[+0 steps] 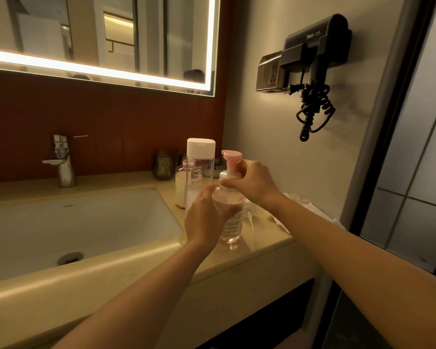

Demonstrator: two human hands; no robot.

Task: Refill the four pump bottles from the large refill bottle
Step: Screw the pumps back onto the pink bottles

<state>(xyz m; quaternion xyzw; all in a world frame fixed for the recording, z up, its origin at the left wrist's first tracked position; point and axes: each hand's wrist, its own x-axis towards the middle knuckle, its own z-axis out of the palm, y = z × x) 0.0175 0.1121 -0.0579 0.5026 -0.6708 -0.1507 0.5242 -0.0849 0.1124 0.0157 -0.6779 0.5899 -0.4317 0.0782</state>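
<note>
At the right end of the bathroom worktop, lower centre of the frame, we steady a clear pump bottle with both hands. It stands upright on its base near the front edge, long axis vertical. Our left hand wraps round its body from the left, fingers curled about the clear wall. Our right hand sits higher and comes in from the right. Its thumb and fingertips pinch the collar just under the pink pump head.

The collar lies directly between the right fingers, so we judge the coming move to be a twist about that vertical axis, with the left hand holding the body against the turn. We cannot tell whether that turn would loosen or tighten.

The bottle is transparent with small print on its lower half. It holds pale pink liquid, the level hidden behind our left hand.

Just behind it to the left stands the tall refill bottle, its white cap on. An uncapped clear bottle stands beside that one, and the sink basin fills the lower left.
</note>
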